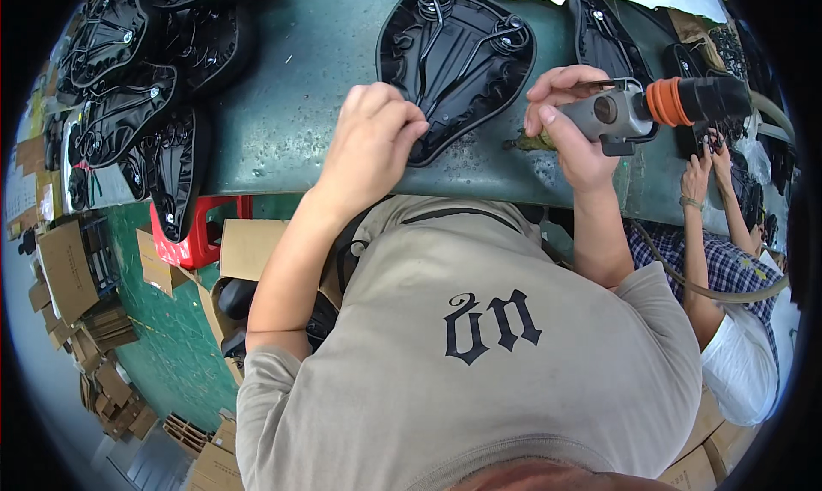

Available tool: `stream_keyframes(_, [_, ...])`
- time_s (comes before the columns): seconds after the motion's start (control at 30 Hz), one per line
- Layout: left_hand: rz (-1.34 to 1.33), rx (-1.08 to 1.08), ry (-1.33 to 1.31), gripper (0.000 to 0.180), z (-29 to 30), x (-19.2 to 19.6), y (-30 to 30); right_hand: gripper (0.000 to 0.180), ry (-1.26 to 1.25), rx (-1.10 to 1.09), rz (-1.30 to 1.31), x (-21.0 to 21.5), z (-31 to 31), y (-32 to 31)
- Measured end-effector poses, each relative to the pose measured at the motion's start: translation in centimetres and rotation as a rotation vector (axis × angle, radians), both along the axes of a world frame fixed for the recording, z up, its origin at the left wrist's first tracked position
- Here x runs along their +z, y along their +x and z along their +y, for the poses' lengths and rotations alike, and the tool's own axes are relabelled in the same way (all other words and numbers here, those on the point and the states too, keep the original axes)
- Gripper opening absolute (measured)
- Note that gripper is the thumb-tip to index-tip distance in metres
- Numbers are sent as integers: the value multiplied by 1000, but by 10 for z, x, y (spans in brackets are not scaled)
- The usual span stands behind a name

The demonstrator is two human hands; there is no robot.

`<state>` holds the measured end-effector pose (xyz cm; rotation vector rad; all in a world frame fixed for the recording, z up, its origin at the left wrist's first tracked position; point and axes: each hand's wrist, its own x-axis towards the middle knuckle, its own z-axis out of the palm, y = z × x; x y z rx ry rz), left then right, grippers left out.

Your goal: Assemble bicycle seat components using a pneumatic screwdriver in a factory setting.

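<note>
A black bicycle saddle [458,59] lies upside down on the green worktable, its springs and metal rails facing up and its nose pointing toward me. My left hand [374,136] is over the saddle's left edge near the nose, thumb and fingertips pinched together. Whatever they may hold is too small or hidden. To the right of the saddle, my right hand [575,136] is wrapped around a grey metal power tool [599,113] with an orange ring and a black end pointing right. A worn yellow-green part of it sticks out on the left, under my fingers.
Several black saddles [128,106] are piled at the table's left end, and another saddle [604,41] lies at the back right. A red stool [193,234] and cardboard boxes [248,247] stand below. At right, a co-worker's hands [695,183] work near a hose [728,296].
</note>
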<state>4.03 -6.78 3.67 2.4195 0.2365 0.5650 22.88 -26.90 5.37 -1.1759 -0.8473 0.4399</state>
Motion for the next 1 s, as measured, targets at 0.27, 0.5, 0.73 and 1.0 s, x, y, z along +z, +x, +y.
stream_keyframes(0.27, [-14,119,251,13,-2,-21,5,31,-2,-1,-22,0,2,-2])
stream_keyframes(0.5, [-142,131,165,15,2,-28,-4,32,14,17,-20,0,5,-1])
stream_keyframes(0.73, [-27,39,153,15,2,-15,-3,33,-12,22,-40,3,8,-4])
stream_keyframes(1.0, [-105,50,44,16,8,-3,-3,32,-19,29,-63,3,7,-6])
